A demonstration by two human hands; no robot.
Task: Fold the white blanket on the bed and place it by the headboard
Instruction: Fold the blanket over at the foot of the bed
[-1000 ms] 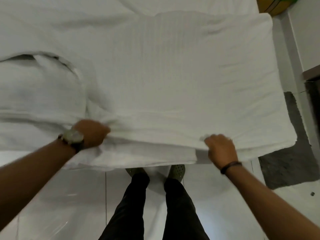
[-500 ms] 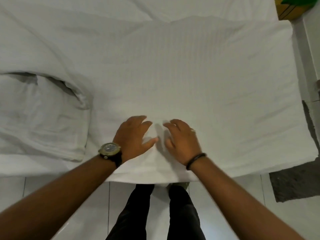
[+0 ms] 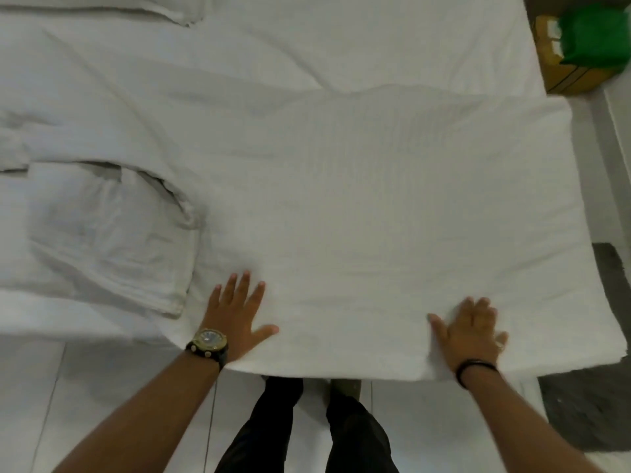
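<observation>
The white blanket (image 3: pixel 392 213) lies spread in a thick folded layer over the near side of the bed, its near edge hanging slightly past the mattress. My left hand (image 3: pixel 235 315), with a watch on the wrist, rests flat on the blanket near its left corner, fingers apart. My right hand (image 3: pixel 469 331), with a dark band on the wrist, presses flat on the blanket toward its right corner, fingers spread. Neither hand grips the fabric.
A white pillow (image 3: pixel 106 233) lies on the bed (image 3: pixel 273 46) to the left of the blanket. A cardboard box with a green bag (image 3: pixel 587 39) stands beyond the bed's far right corner. A dark mat (image 3: pixel 587 397) lies on the tiled floor at right.
My hands, together at the blanket's near middle half a second ago, have slid apart to the left and right along its near edge. A second ago they pinched that edge.
</observation>
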